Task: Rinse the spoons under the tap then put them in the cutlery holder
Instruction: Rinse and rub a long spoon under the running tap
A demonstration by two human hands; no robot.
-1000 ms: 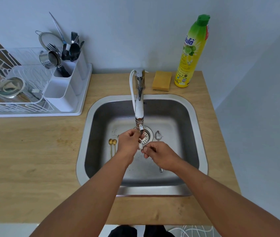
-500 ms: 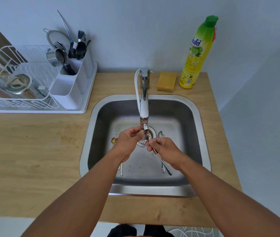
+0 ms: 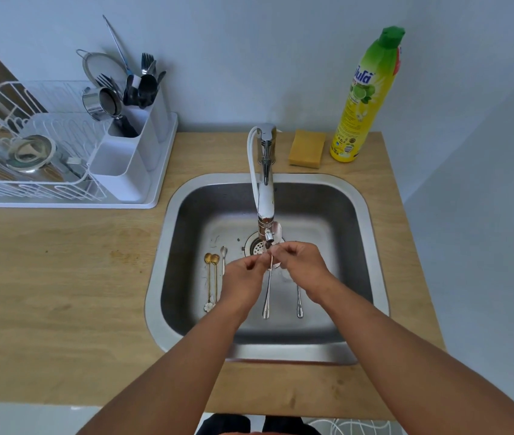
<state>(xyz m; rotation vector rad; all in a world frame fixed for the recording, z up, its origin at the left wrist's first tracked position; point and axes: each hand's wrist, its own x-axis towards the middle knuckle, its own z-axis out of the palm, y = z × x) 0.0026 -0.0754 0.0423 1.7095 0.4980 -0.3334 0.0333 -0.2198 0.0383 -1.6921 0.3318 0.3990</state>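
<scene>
My left hand (image 3: 243, 279) and my right hand (image 3: 302, 266) meet just below the tap (image 3: 265, 196) nozzle, both pinching a silver spoon (image 3: 267, 293) near its neck. Its handle hangs toward me over the sink (image 3: 161, 246) floor. On that floor lie two gold spoons (image 3: 211, 277) and a small silver spoon (image 3: 223, 255) at the left. Another silver spoon (image 3: 299, 301) lies at the right, its bowl hidden under my right hand. The white cutlery holder (image 3: 117, 171) stands on the counter at the far left, with forks and dark utensils in its back compartments.
A white dish rack (image 3: 29, 183) with metal cups and a strainer sits beside the holder on a white tray. A yellow sponge (image 3: 307, 149) and a tall green-and-yellow dish soap bottle (image 3: 365, 98) stand behind the sink. The wooden counter surrounds the sink.
The spoon has turned so its handle now points straight toward me. My left hand has shifted off the gold spoons, which now show fully. My right hand has moved up to the nozzle.
</scene>
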